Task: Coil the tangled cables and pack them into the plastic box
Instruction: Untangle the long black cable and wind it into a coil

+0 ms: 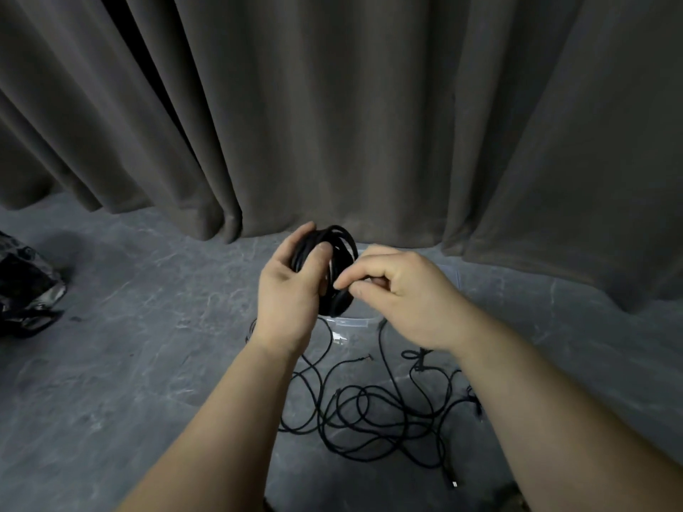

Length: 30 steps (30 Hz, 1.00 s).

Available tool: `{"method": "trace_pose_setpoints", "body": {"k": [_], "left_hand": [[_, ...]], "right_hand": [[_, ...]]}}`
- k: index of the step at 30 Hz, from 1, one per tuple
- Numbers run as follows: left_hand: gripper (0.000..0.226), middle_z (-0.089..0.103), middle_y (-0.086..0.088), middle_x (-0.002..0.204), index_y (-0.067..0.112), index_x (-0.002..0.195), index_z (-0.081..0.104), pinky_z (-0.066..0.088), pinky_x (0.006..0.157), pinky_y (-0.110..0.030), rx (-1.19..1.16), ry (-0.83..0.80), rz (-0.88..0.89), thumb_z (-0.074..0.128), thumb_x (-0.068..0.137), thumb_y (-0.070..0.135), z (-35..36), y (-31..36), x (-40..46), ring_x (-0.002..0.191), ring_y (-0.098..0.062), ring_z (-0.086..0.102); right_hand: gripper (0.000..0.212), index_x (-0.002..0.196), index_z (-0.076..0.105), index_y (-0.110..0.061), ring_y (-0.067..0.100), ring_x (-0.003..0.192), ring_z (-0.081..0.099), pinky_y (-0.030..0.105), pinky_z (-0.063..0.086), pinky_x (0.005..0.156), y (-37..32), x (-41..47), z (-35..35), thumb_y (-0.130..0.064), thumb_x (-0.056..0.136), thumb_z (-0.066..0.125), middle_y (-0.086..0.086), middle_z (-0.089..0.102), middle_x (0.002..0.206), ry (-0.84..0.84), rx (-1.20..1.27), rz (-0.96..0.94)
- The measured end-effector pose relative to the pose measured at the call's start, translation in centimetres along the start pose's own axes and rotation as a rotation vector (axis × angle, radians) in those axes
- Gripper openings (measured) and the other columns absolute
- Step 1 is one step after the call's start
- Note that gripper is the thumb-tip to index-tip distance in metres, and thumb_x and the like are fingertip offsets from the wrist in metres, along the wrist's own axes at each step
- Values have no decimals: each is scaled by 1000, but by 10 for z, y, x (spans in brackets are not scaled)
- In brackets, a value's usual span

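While a bundle of coiled black cable (334,267) is held up above the floor (148,327), it is gripped by the left hand (292,290), whose fingers are curled round the far side of the coil and whose thumb is pressed across its front. The right hand (406,290) is seen just beside it, with thumb and forefinger pinched on a strand at the lower right edge of the coil and the other fingers curled in. The loops of the coil are stacked roughly upright between the two hands. Below the hands, partly hidden by them, a clear plastic box (351,323) is seen resting on the floor, its near rim and a small pale item inside being faintly visible; how much it holds cannot be told. Nearer the person, between and under the forearms, a loose tangle of black cables (369,412) is spread over the grey, marbled floor in overlapping loops, with a few plug ends showing at its edges. One strand is seen running up from the tangle towards the right hand, though its join to the coil is hidden. A crumpled black plastic bag (26,286) is lying on the floor at the far left, well apart from the cables. Behind everything, a heavy grey-brown curtain (369,105) is hung in deep folds down to the floor.
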<state>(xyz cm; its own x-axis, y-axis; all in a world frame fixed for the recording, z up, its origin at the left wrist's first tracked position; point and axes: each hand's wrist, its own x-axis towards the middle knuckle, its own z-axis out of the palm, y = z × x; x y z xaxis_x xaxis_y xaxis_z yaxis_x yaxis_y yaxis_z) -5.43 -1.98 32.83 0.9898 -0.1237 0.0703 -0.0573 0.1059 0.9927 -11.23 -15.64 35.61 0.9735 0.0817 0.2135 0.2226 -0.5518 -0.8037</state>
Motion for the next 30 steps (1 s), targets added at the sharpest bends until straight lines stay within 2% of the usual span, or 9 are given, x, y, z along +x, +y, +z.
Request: {"method": "trace_pose_setpoints", "body": {"k": [2, 4, 6, 10, 15, 18, 21, 26, 30], "left_hand": [[30, 71, 3, 79, 21, 121, 62, 52, 68, -21, -50, -85, -53, 62, 92, 16, 5, 0, -3, 71, -8, 67], [32, 67, 4, 72, 16, 120, 62, 48, 59, -17, -117, -127, -129, 64, 89, 17, 10, -1, -7, 59, -6, 59], [39, 59, -2, 69, 12, 119, 62, 41, 52, -18, -212, -147, -177, 65, 83, 26, 15, 0, -10, 51, -9, 47], [44, 51, -4, 69, 13, 105, 67, 37, 48, -17, -315, -157, -214, 57, 76, 45, 20, 0, -14, 51, -7, 42], [43, 44, 3, 58, 12, 104, 66, 34, 46, -17, -326, -166, -216, 59, 75, 43, 20, 1, -13, 49, -7, 35], [37, 40, 5, 52, 11, 105, 64, 29, 44, -17, -348, -140, -230, 58, 79, 36, 19, 4, -11, 45, -6, 31], [30, 38, 5, 50, 12, 106, 63, 27, 43, -17, -419, -132, -262, 56, 86, 33, 16, 5, -8, 41, -5, 29], [36, 37, 4, 50, 12, 105, 64, 26, 42, -16, -431, -176, -268, 57, 78, 34, 19, 7, -13, 39, -5, 28], [37, 39, 3, 53, 12, 107, 65, 28, 44, -17, -335, -196, -226, 62, 76, 33, 18, 8, -14, 42, -6, 30]], "right_hand": [[18, 92, 74, -17, -8, 70, 55, 6, 38, 67, -2, 0, 2, -4, 88, 63, -18, 58, 78, 85, 83, -21], [20, 88, 71, -23, -8, 73, 58, 6, 40, 68, -2, 2, 2, -3, 84, 67, -18, 63, 79, 188, 167, -19], [17, 86, 69, -22, -7, 75, 59, 7, 42, 68, 4, 3, 1, -7, 80, 74, -14, 62, 82, 276, 216, 18], [16, 81, 68, -21, 0, 73, 59, 15, 45, 68, 16, 7, 6, -21, 73, 82, -10, 56, 86, 403, 197, 152], [30, 81, 58, -28, 2, 67, 54, 17, 44, 58, 19, 7, 7, -39, 67, 82, -10, 57, 76, 454, 7, 217], [11, 87, 65, -26, 0, 86, 56, 13, 43, 74, 24, 7, 1, -23, 80, 73, -14, 57, 91, 479, 6, 77], [19, 104, 72, -19, 2, 103, 58, 18, 47, 89, 30, 6, -1, -13, 88, 65, -16, 59, 108, 431, 47, -2], [18, 103, 74, -14, 2, 88, 60, 11, 44, 78, 31, 7, 1, -15, 88, 64, -11, 63, 95, 459, 15, -33], [10, 93, 74, -18, 4, 81, 61, 16, 47, 73, 33, 9, 3, -16, 88, 66, -12, 60, 86, 515, -15, 8]]}}
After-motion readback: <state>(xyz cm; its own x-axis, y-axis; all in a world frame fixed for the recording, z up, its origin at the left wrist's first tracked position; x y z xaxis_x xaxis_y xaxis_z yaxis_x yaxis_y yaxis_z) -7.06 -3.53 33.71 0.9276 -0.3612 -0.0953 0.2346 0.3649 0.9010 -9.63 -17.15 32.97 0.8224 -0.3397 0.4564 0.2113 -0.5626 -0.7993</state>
